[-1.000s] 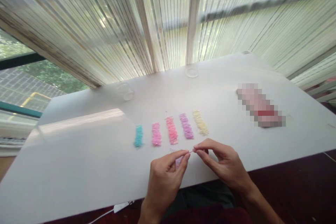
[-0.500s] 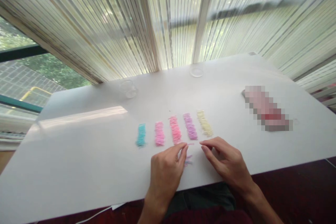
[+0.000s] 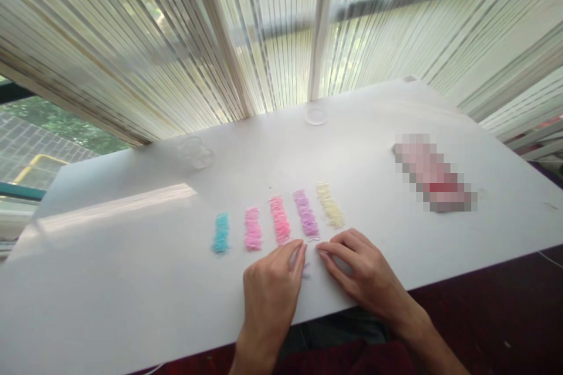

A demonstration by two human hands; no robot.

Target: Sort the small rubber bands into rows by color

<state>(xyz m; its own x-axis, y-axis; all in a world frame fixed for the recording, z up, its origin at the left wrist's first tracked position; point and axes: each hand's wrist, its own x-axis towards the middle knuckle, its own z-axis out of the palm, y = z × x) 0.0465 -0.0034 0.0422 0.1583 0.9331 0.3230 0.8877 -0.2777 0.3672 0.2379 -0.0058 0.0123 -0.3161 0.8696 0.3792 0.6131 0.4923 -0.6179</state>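
Observation:
Five rows of thin coloured strands lie side by side on the white table: a turquoise row (image 3: 221, 233), a light pink row (image 3: 253, 228), a coral pink row (image 3: 280, 220), a purple row (image 3: 305, 212) and a pale yellow row (image 3: 329, 205). My left hand (image 3: 272, 281) is closed in a pinch just below the coral row. Opposite it, my right hand (image 3: 358, 263) also pinches, its fingertips close to the left ones. A small curled pinkish strand (image 3: 313, 239) shows between the fingertips, below the purple row. Whatever each pinch holds is too small to make out. A few loose strands (image 3: 307, 271) lie partly hidden behind my left hand.
A clear plastic container (image 3: 196, 153) stands toward the back left of the table (image 3: 132, 281). A clear round lid (image 3: 316, 116) lies near the back edge. At the right is a blurred-out pink object (image 3: 433, 173). String curtains (image 3: 281, 29) hang behind the table.
My right hand has closed its pinch and come nearer to my left fingertips. The pink strand that stuck out from my left fingers now looks curled. The whole view has shifted slightly.

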